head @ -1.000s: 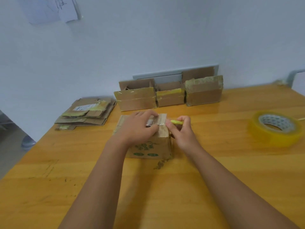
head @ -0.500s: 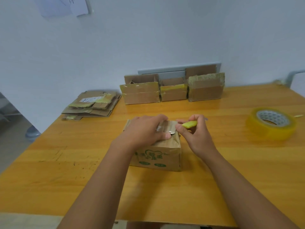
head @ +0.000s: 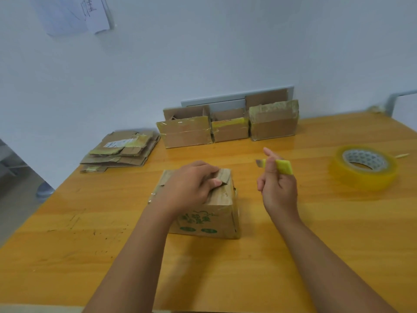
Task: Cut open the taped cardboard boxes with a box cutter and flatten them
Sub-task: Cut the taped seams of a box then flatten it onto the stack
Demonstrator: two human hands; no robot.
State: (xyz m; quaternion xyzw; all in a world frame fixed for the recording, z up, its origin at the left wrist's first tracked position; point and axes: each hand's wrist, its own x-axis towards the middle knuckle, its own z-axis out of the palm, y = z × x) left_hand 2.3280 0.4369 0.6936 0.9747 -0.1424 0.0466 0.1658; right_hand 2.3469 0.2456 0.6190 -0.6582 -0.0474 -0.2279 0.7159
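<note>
Broadly, the counter (head: 316, 245) serves as my whole workbench, a wide yellow wooden top set against the wall, and everything on it is sorted by stage. At twelve o'clock from the middle, a row of taped boxes (head: 228, 129) waits against the wall, still standing and not yet cut, kept out of my way until needed. Out at ten o'clock lies the flattened stack (head: 119, 151), piled there, I judge, so finished cardboard stays clear of the blade. The box in hand (head: 209, 213) sits at the centre, just in front of me, green printing facing my way, so I can press down on it squarely. My left hand (head: 189, 188) rests on its top, fingers curled over the near flap edge, its grip on the cardboard to steady the box and, it seems, to start lifting that flap. At three o'clock a tape roll (head: 363, 167) lies flat, well apart from the work. My right hand (head: 278, 188) hangs just beside the box at its two o'clock, apart from it, its grip closed round the box cutter (head: 281, 166), the yellow handle pinched and the short blade pointing left, away from my other fingers for safety.
</note>
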